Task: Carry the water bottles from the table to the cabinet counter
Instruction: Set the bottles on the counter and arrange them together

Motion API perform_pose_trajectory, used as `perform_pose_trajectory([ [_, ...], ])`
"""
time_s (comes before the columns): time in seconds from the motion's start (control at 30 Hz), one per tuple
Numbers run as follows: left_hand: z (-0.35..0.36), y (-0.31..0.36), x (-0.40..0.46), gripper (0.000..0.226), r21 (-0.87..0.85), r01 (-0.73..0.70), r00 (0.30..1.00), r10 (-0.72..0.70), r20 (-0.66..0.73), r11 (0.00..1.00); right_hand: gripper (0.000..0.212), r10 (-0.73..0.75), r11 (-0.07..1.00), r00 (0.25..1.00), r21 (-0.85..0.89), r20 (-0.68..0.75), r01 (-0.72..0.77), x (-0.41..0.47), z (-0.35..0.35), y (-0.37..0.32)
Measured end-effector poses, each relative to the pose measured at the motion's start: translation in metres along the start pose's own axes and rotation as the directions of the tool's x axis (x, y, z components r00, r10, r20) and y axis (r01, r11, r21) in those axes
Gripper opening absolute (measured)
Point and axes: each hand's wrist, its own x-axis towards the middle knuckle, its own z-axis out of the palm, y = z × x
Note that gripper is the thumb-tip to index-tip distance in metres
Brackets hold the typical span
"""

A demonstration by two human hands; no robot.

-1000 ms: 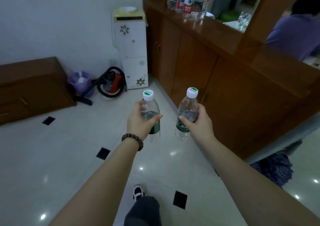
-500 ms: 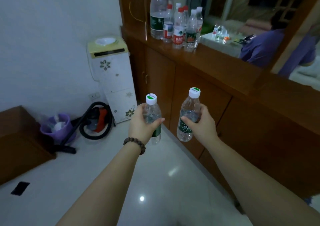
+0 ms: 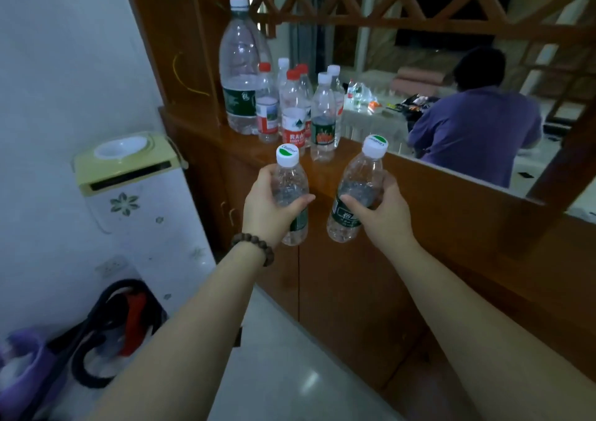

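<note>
Standing closer to the cabinet counter [image 3: 416, 175] than 0.5 s ago, the person now sees its cluster of bottles [image 3: 292, 114] much larger and nearer the middle of the view, and the water dispenser [image 3: 138, 188] has slid down to the left; both carried bottles stay in the same grasp as before.

The left hand [image 3: 267, 209] grips the left water bottle [image 3: 290, 191] round its middle, thumb across the near side, fingers wrapped behind; the bottle is upright, its white cap with a green patch facing up. A bead bracelet [image 3: 253, 245] circles that wrist. The right hand [image 3: 383, 214] holds the right water bottle [image 3: 356, 191] the same way, thumb over the green label, and this bottle tilts with its cap leaning right. Both arms reach forward, and the 2 bottles sit side by side in the air, apart from each other, in front of the counter's near edge and not resting on it.

On the far left of the counter stand a large clear jug [image 3: 240, 69] and several small bottles with red or white caps. Beyond the counter a person in a purple shirt [image 3: 474, 130] sits at a table [image 3: 374, 117]. Near left on the floor lie a vacuum cleaner [image 3: 119, 327] and a purple bin [image 3: 19, 375].
</note>
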Motion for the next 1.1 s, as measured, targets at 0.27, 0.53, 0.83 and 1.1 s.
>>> perform_pose_trajectory([
  [0.27,0.055,0.016,0.152,0.078,-0.027,-0.14,0.984,0.142,0.112,0.99,0.069,0.01,0.995,0.985,-0.094,-0.173,-0.027,0.142,-0.013,0.001],
  [0.53,0.126,0.019,0.215,0.074,-0.052,-0.188,0.926,0.195,0.322,0.981,0.062,0.081,0.975,0.96,-0.179,-0.267,-0.132,0.191,-0.022,0.027],
  [0.83,0.151,-0.003,0.233,0.08,-0.082,-0.182,0.9,0.2,0.387,0.98,0.071,0.082,0.961,0.941,-0.223,-0.328,-0.162,0.193,-0.012,0.046],
  [1.1,0.154,-0.001,0.234,0.085,-0.072,-0.164,0.903,0.179,0.391,0.984,0.067,0.08,0.967,0.943,-0.204,-0.323,-0.151,0.188,-0.009,0.039],
])
